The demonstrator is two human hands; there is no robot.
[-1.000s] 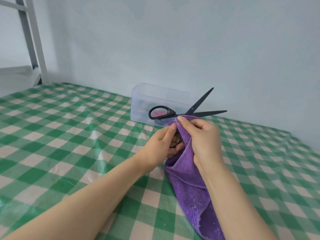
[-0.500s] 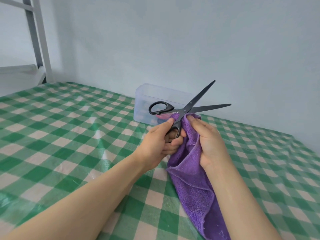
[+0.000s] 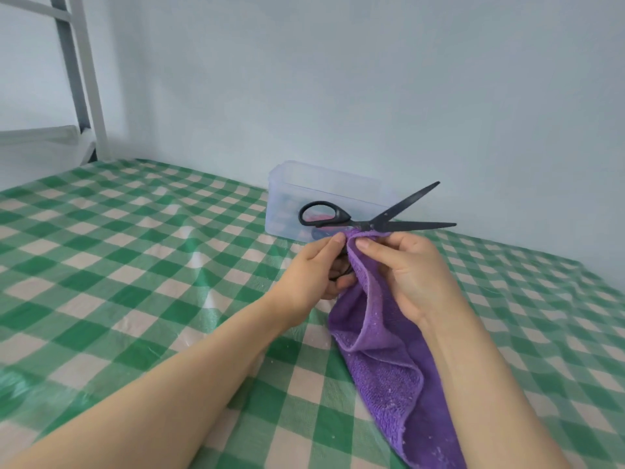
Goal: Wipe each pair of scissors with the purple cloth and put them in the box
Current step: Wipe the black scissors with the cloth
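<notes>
Black scissors (image 3: 378, 225) are held up above the table, in front of the box, with their 2 blades spread in a V that points right and 1 handle loop free at the left. The left hand (image 3: 313, 269) grips the other loop, which is mostly hidden behind its curled fingers. The right hand (image 3: 409, 275) pinches the top edge of the purple cloth (image 3: 382, 360) between thumb and forefinger, pressing it up against the scissors just below the pivot, its other fingers curled loosely behind. The cloth hangs in folds from that pinch and trails onto the table under the right forearm. Behind the scissors a clear plastic box (image 3: 324, 184) stands open-topped, close to the pale wall (image 3: 338, 79); red and blue shapes show through its side, too blurred to name. A green-and-cream checked tablecloth (image 3: 135, 265) covers the table, and a grey metal frame (image 3: 84, 79) stands at the far left.
</notes>
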